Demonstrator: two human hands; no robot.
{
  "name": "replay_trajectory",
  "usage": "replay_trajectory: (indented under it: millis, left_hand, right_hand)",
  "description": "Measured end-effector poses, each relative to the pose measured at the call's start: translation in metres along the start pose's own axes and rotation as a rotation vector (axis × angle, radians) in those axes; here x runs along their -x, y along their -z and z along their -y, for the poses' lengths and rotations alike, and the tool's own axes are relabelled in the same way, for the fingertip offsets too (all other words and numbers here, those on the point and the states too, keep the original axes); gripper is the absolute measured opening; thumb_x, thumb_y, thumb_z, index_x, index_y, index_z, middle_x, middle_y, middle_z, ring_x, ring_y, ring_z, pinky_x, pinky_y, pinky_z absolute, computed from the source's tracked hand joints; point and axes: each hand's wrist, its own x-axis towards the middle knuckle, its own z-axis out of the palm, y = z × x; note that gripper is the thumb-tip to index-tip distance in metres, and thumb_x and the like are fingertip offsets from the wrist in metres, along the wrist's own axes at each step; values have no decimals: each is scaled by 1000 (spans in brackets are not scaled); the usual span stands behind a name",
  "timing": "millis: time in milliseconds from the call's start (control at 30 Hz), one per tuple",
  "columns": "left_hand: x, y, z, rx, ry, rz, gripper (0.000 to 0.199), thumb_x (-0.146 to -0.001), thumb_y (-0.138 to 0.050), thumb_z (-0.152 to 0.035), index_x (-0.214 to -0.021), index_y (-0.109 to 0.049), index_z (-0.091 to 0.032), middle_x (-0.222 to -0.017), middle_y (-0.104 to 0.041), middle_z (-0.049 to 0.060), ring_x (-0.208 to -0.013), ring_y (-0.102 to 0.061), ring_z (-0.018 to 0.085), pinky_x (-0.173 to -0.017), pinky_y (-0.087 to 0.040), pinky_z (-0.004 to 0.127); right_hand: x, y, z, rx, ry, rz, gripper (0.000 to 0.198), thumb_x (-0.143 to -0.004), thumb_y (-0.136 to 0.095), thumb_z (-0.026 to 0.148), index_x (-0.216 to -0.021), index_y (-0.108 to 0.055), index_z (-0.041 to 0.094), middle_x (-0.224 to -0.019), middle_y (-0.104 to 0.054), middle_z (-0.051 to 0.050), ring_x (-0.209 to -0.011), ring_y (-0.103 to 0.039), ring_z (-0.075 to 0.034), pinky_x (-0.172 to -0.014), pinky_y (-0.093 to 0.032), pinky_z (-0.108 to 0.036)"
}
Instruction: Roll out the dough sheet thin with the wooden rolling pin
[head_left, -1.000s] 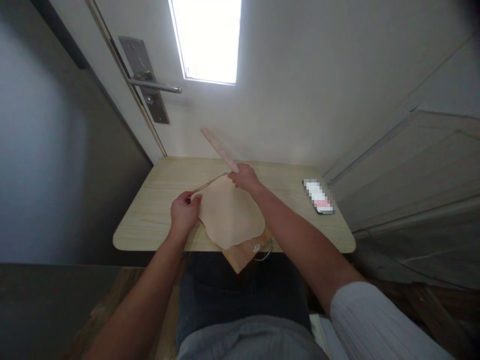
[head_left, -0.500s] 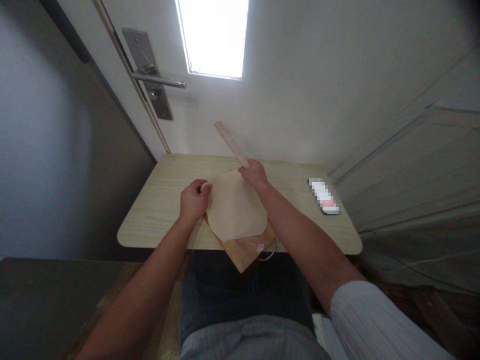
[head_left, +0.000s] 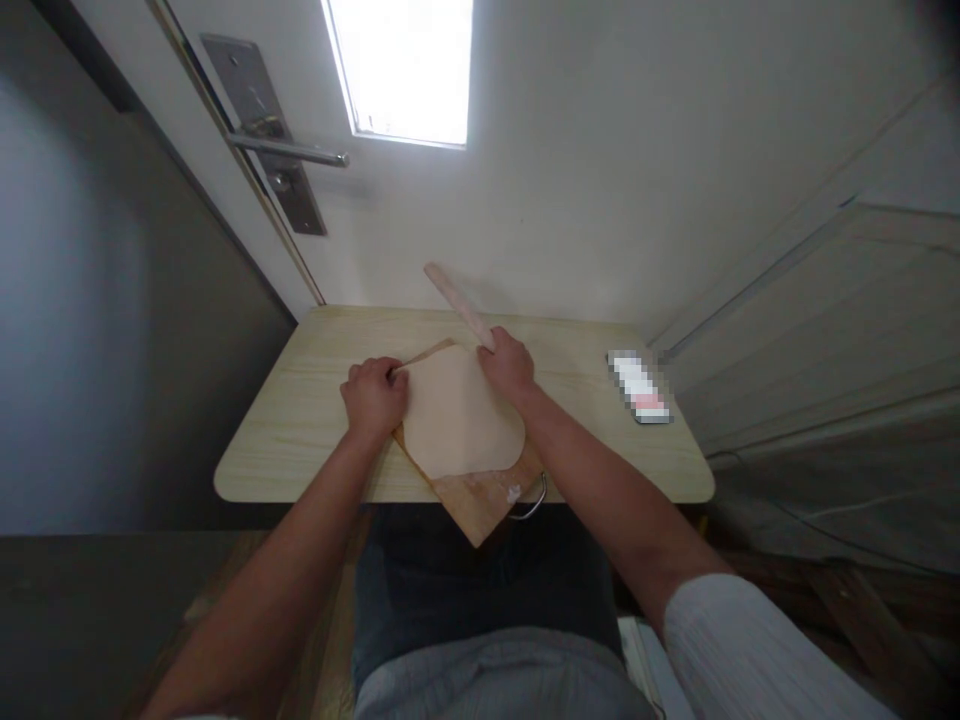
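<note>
- On the pale, wood-grained bench [head_left: 292, 450], a thin, cream, rounded dough sheet [head_left: 465, 420] covers most of a brown wooden board [head_left: 476, 510], whose near corner juts past the bench edge.
- At the sheet's left edge rests the left hand [head_left: 373, 397], thumb over the rim, fingers curled; whether its grip pinches dough or only presses, I cannot tell.
- Beside the far right edge, the right hand [head_left: 508, 365] has its grip closed around the near end of a pale wooden rolling pin [head_left: 457, 303].
- Pressure on the overhanging corner could tip or slide the board.
- A hard tug by the left hand could stretch or tear the sheet's thin rim.
- Swung further forward, the pin's free end might knock the white door [head_left: 570, 200].
</note>
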Motion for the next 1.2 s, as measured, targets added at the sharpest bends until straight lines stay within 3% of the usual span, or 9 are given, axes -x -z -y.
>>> replay_trajectory:
  millis: [133,367,500,667,867,1067,1200]
  left_hand:
    - [8,-1,2,8,-22,-17,37,-91,-50,-36,-119,-70,-22,-119,-69,12,-113,-57,33,-94,-46,46]
    - [60,3,-17,-47,-28,-51,46,-96,-44,-32,-138,-58,-21,-120,-64,15,-111,-54,33,-91,-45,46]
    - [76,1,-33,-65,-61,2,42,-98,-40,-33,-132,-63,-24,-122,-63,15,-111,-54,33,-89,-45,46]
    - [51,-8,-36,-25,-177,60,40,-99,-40,-38,-125,-67,-24,-122,-66,12,-113,-56,31,-93,-43,45]
    - [12,-16,-39,-65,-313,87,43,-99,-39,-44,-120,-69,-23,-121,-68,13,-115,-56,33,-96,-40,48]
    - [-20,-27,-78,-230,-294,128,56,-93,-42,-60,-119,-67,-17,-122,-63,22,-118,-53,41,-96,-39,56]
    - [-27,-42,-109,-208,-329,216,50,-93,-44,-55,-115,-69,-18,-121,-63,23,-116,-54,41,-92,-43,55]
  right_hand:
    - [33,11,-22,-10,32,-8,25,-93,-54,36,-111,-63,21,-95,-72,-9,-87,-66,-25,-72,-44,-30]
    - [134,39,-87,-181,-40,10,20,-88,-56,42,-92,-63,24,-79,-69,-4,-73,-63,-23,-65,-41,-29]
    - [174,49,-104,-226,-121,-40,23,-87,-54,45,-93,-62,25,-80,-70,-5,-75,-64,-25,-66,-42,-32]
    - [203,46,-99,-265,-194,-22,27,-89,-52,48,-99,-61,26,-84,-71,-6,-78,-66,-26,-69,-45,-34]
    - [224,45,-85,-524,-224,13,24,-87,-56,48,-95,-59,25,-83,-70,-3,-78,-66,-23,-69,-48,-32]
    - [260,29,-66,-987,-274,231,27,-87,-59,52,-92,-56,26,-56,-51,7,-46,-49,-15,-45,-38,-26]
    - [268,31,-77,-983,-304,96,29,-83,-65,53,-93,-58,26,-61,-52,6,-50,-47,-14,-46,-37,-26]
